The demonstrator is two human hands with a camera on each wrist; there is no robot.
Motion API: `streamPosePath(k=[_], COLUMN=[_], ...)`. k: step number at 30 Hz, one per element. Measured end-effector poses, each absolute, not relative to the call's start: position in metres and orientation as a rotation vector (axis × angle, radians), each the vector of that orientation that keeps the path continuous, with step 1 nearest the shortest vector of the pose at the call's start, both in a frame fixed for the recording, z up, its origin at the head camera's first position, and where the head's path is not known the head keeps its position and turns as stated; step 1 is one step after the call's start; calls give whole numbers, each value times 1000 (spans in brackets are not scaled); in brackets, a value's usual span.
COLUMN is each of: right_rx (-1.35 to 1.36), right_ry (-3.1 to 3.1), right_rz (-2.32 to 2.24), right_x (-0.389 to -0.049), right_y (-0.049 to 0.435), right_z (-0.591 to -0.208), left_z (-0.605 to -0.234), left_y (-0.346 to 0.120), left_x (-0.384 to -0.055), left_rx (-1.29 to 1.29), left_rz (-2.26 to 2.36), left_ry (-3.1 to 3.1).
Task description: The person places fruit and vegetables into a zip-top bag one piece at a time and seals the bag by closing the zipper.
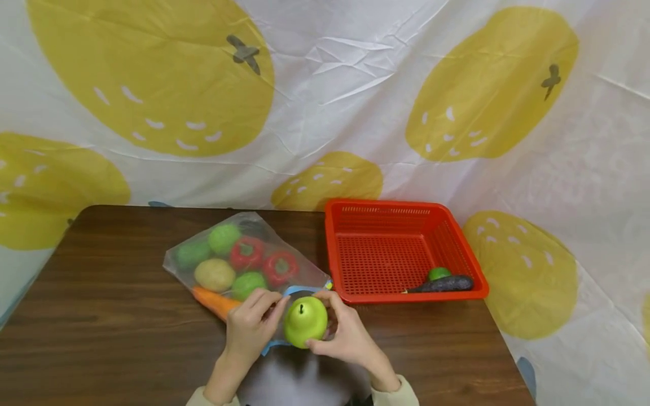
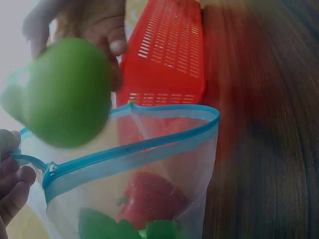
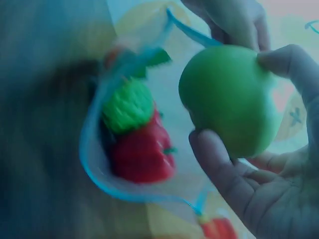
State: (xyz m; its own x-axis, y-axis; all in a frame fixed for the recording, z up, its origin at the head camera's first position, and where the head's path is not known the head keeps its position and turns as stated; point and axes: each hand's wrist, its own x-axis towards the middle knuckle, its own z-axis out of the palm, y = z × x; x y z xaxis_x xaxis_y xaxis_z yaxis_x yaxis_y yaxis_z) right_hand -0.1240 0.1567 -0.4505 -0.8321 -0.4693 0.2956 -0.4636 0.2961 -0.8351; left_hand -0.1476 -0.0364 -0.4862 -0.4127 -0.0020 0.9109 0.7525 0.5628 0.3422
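Observation:
My right hand (image 1: 350, 332) holds a green pear (image 1: 306, 321), its stem end up, thumb and fingers around its side. Below the pear, in the left wrist view, gapes the mouth of a see-through zip bag with a blue zipper edge (image 2: 134, 149). My left hand (image 1: 249, 324) pinches the bag's blue edge near one corner. Inside the bag (image 1: 276, 242) lie red bell peppers (image 1: 247, 252), a potato (image 1: 215, 274) and several green pieces (image 1: 224, 239). A carrot (image 1: 215, 301) shows along its near left side.
A red plastic basket (image 1: 381, 239) stands right of the bag, close to its mouth. In its near right corner lie an eggplant (image 1: 447, 283) and a round green piece (image 1: 439, 273). The brown wooden table (image 1: 101, 316) ends at a fruit-print cloth (image 1: 345, 124).

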Motion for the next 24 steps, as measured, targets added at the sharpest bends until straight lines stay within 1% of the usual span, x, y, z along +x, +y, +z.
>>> streamPosePath(k=[3, 7, 10, 14, 18, 24], right_rx=[-807, -619, -492, -330, -223, -233], right_ry=[2538, 2587, 2661, 2844, 2994, 3120], right_rz=[-1631, -1687, -1712, -1603, -1468, -1397], right_x=[-121, -125, -135, -151, -162, -176], right_y=[143, 124, 112, 102, 95, 90], right_z=[-457, -476, -507, -543, -551, -553], left_z=[-486, -486, -488, -489, -490, -491], left_y=[-36, -35, -35, -35, -34, -33], left_x=[-147, -146, -147, -147, -147, -147], left_rx=[-608, -607, -612, -615, -624, -649], left_rz=[-965, -975, -975, -967, -966, -973], left_ry=[-1809, -1801, -1794, -1788, -1787, -1786])
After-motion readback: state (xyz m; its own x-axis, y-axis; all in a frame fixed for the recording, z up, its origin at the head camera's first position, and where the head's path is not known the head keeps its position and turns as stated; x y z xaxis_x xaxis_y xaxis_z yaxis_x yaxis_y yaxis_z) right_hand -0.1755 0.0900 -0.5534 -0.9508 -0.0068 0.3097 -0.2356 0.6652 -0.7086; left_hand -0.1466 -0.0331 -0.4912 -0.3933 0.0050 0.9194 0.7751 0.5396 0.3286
